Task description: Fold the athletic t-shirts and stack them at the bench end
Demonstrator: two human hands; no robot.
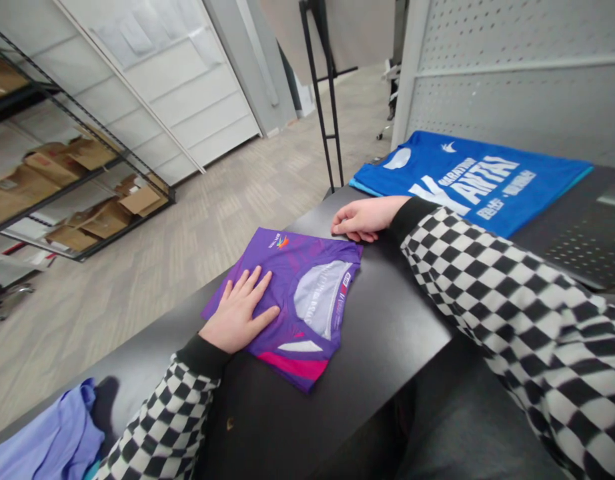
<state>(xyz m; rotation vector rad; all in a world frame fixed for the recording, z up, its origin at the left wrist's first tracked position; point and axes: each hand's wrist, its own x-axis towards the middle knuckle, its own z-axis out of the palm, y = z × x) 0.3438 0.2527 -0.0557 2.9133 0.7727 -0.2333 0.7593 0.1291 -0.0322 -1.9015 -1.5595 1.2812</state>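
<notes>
A purple sports shirt [282, 270], folded into a compact shape, lies on the dark table. Its neckline shows a pale lining, and pink and white trim runs along one side. My left hand [240, 310] rests flat on the shirt with the fingers spread. Just beyond the shirt's far right corner, my right hand [360, 219] lies on the tabletop with its fingers curled in. Nothing shows between those fingers. Behind my right wrist, a blue shirt [487, 177] with white lettering is laid out flat.
The dark table [387, 327] runs diagonally across the view. Lavender cloth [52, 433] lies at its near left end. A perforated grey panel [512, 87] rises behind the blue shirt. A black stand [332, 120] and a shelf with cardboard boxes [102, 220] stand beyond.
</notes>
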